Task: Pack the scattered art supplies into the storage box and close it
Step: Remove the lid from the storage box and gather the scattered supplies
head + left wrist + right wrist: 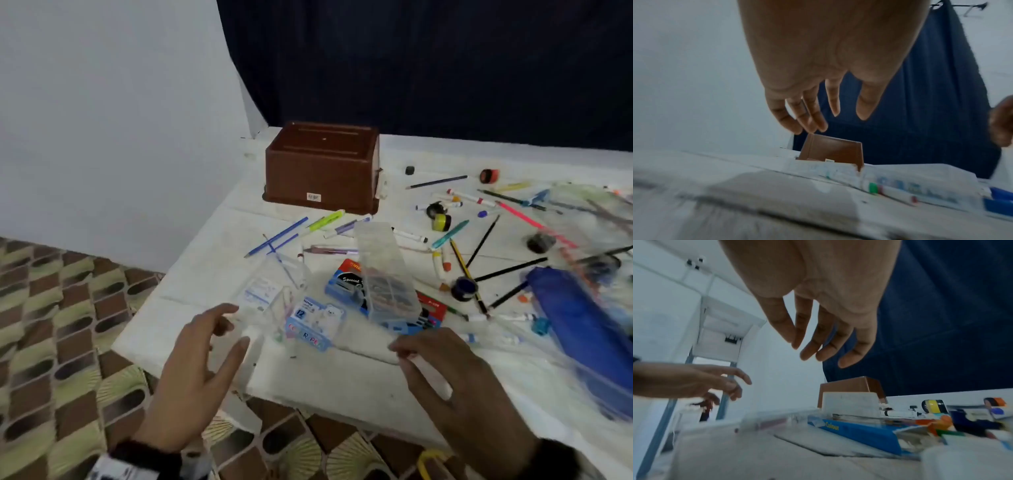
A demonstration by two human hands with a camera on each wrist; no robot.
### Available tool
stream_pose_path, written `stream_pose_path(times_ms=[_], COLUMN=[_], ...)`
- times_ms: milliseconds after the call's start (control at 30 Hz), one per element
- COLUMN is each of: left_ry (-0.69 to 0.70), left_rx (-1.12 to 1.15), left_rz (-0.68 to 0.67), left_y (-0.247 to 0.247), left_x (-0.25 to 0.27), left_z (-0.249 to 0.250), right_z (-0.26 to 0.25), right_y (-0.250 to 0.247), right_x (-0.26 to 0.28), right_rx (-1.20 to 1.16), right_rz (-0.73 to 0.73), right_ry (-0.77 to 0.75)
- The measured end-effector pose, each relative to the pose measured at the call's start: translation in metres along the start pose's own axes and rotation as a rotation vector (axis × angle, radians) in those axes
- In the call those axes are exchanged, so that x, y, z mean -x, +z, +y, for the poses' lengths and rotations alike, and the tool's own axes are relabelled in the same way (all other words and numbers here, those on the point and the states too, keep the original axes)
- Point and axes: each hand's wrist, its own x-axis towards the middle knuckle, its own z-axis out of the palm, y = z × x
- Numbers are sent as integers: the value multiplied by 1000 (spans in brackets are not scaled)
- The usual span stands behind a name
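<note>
- Right now the white table (342,383) spreads under both my hands, its near edge just below my wrists.
- Beyond it, at the far left corner of the table, the brown storage box (322,164) sits upside down with a small white label on its near wall; it is well apart from both hands, straight ahead of my left one.
- Over on the right, a long blue pencil case (582,329) lies slanted, well to the right of my right hand.
- My left hand (195,373) hovers above the table's near-left edge, fingers spread and relaxed, holding nothing.
- My right hand (459,387) hovers near the middle of the near edge, fingers loosely bent and apart, gripping nothing.
- Between and just beyond my hands stands a clear plastic organiser case (383,270), resting across a blue colour-pencil box (346,284).
- Nearer my left fingertips lies a small pale-blue colour pen pack (313,323), beside a clear plastic case (270,294) that is too blurred to read.
- Further right, loose pencils, markers and small paint pots (441,222) are scattered across the table, none of them touching my hands.
</note>
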Motion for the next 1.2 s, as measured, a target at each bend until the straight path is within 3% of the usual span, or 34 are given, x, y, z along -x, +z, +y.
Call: stream_pose_path(times_ms=[100, 200, 300, 367, 500, 833, 1067, 1200], left_ry=[146, 288, 430, 432, 510, 624, 499, 409], left_rx=[-326, -600, -708, -714, -741, -623, -436, -394], left_rz=[-224, -479, -674, -796, -870, -1094, -1087, -1052], left_y=[-9, -8, -10, -13, -8, 53, 86, 107], left_x=[-46, -94, -136, -162, -207, -270, -287, -285], left_z=[-33, -61, -85, -91, -91, -69, -38, -17], right_z=[-5, -8, -13, -17, -29, -15, 23, 49], right_y=[28, 54, 70, 84, 103, 98, 73, 47], right_x=[-31, -56, -72, -75, -85, -101, -111, -122], right_rx=[223, 449, 579, 593, 692, 685, 754, 716], right_rz=[-67, -228, -432, -479, -538, -445, -379, -422], right_ry=[69, 152, 250, 286, 379, 609, 667, 739])
